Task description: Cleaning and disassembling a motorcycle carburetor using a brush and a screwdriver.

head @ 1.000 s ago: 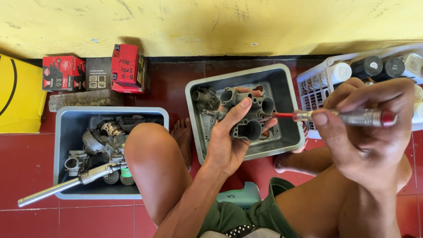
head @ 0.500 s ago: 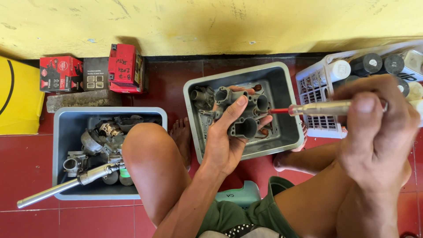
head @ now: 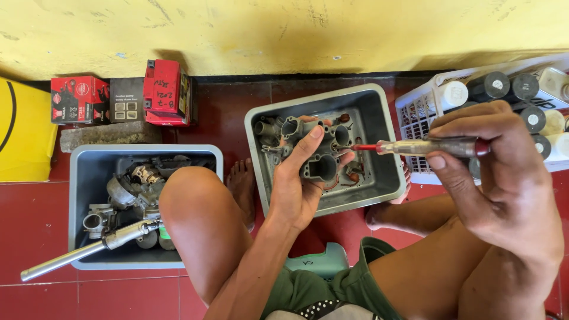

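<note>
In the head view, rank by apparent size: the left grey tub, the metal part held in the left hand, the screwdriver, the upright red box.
1. Left grey tub.
2. Screwdriver, though nearness to the camera inflates it.
3. Metal part and upright red box: too alike to rank.

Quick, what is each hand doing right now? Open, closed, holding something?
Left hand: closed around a grey metal carburetor body, held over the grey tub.
Right hand: closed on a screwdriver, tip at the carburetor body.

Against the yellow wall, a red-and-black carton (head: 79, 99) stands beside a flat black pack (head: 127, 100) and a taller red box (head: 167, 92) with a black side, a yellow-and-black package (head: 24, 130) at far left.
</note>
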